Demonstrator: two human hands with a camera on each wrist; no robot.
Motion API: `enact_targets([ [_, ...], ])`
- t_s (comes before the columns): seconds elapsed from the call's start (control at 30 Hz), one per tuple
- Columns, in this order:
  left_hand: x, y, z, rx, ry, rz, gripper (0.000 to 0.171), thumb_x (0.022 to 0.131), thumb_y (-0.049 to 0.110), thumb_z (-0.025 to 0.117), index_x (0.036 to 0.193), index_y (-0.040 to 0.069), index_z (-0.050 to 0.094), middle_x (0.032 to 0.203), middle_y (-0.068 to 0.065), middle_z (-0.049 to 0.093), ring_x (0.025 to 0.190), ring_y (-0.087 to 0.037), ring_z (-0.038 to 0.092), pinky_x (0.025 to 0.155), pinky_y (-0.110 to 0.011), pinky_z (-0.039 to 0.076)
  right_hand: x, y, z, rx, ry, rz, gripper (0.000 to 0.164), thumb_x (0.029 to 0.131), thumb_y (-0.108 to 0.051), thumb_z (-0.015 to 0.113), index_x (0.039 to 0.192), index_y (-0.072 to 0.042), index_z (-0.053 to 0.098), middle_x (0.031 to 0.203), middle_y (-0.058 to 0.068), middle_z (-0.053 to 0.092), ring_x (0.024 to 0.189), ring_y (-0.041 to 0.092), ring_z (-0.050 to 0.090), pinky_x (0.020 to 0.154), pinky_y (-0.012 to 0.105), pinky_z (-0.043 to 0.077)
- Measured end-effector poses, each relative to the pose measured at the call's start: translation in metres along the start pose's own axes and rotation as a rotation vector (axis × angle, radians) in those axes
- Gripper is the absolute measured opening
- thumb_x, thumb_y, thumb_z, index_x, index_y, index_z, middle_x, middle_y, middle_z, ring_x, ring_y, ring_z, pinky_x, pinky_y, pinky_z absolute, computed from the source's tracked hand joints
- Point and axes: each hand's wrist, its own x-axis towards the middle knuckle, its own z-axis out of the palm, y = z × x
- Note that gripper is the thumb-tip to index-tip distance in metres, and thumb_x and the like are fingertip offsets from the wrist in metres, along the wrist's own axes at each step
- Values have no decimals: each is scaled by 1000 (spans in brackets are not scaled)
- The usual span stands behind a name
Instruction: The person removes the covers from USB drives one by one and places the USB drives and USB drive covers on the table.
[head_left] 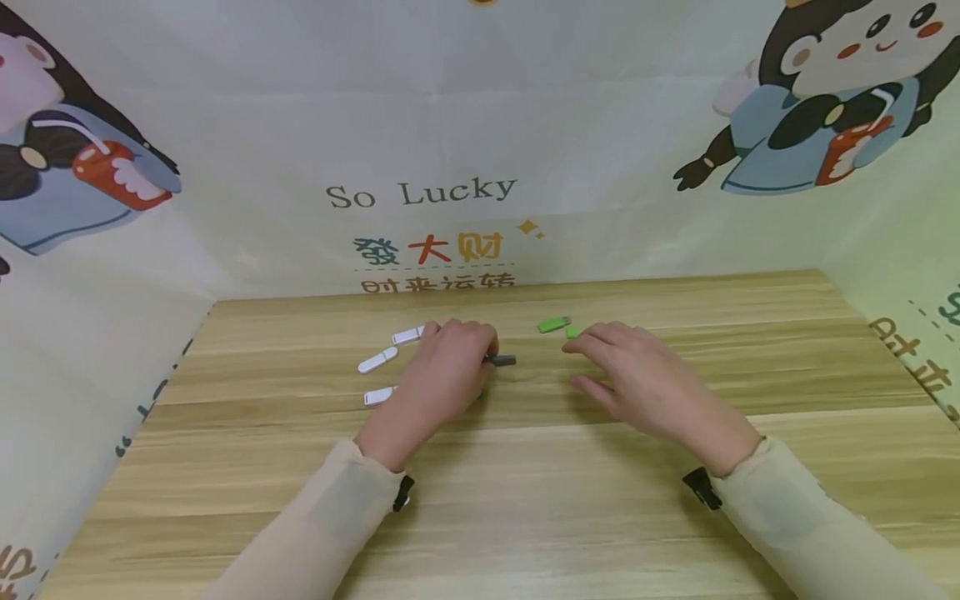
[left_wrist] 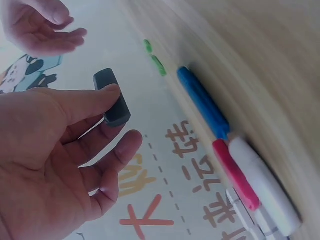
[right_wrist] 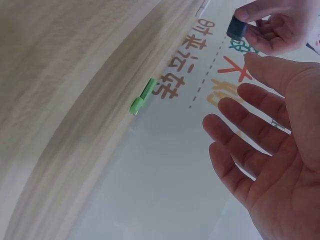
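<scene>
My left hand (head_left: 442, 367) pinches a dark grey USB stick (left_wrist: 111, 97) between thumb and index finger, just above the table. Its other fingers are loosely bent. To the right, my right hand (head_left: 648, 383) hovers with fingers spread and nothing in them. Beyond its fingertips lie a green USB stick (head_left: 553, 325) with its metal plug bare and a small green cap (head_left: 572, 332). The left wrist view shows a blue stick (left_wrist: 202, 102), a red stick (left_wrist: 236, 172) and a white stick (left_wrist: 265, 185) on the table; the left hand hides the blue and red ones in the head view.
White sticks (head_left: 377, 360) lie left of the left hand on the wood-grain table (head_left: 525, 508). A printed cloth (head_left: 600, 208) with cartoon figures and lettering stands behind the table and along both sides.
</scene>
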Motion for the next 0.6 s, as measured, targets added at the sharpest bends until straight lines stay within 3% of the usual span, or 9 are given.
enact_targets([
  [0.3, -12, 14, -9, -1, 52, 29, 12, 88, 20, 76, 94, 16, 66, 88, 6, 63, 81, -15, 53, 75, -34, 37, 9, -5, 1, 1, 39, -35, 38, 92, -32, 72, 121, -8, 67, 118, 8, 66, 110, 27, 61, 95, 46, 47],
  [0.6, -19, 20, -10, -16, 138, 77, 13, 88, 20, 77, 92, 17, 65, 86, 7, 61, 80, -15, 56, 73, -33, 37, 14, -14, 1, -16, 62, -77, 38, 92, -32, 71, 121, -8, 66, 118, 7, 66, 109, 28, 62, 92, 46, 49],
])
